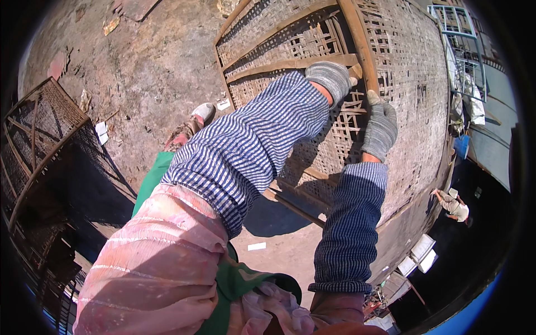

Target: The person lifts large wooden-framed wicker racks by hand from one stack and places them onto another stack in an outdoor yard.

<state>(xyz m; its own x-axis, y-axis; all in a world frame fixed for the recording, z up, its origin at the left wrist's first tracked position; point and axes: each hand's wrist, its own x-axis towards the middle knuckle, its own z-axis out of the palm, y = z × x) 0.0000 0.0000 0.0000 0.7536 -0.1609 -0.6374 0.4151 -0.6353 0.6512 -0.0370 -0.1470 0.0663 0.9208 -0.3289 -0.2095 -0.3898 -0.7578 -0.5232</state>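
Note:
A woven bamboo panel (pixel 268 47) with wooden ribs and a pole along its edge (pixel 363 42) stands tilted in front of me. My left hand (pixel 329 81), in a grey knitted glove with bare-looking fingertips, is closed at the rib near that pole. My right hand (pixel 381 127), gloved the same way, grips the pole's near end, thumb on top. Part of its fingers is hidden behind the frame. Several gaps and broken strips show in the weave close to both hands. Blue-and-white checked sleeves cover my forearms.
A pale woven surface (pixel 413 95) extends to the right of the pole. Another framed woven panel (pixel 39 134) leans at the left. A person (pixel 455 205) is at the far right, near white blocks (pixel 420 251). A light-blue metal rack (pixel 460 50) stands at the upper right.

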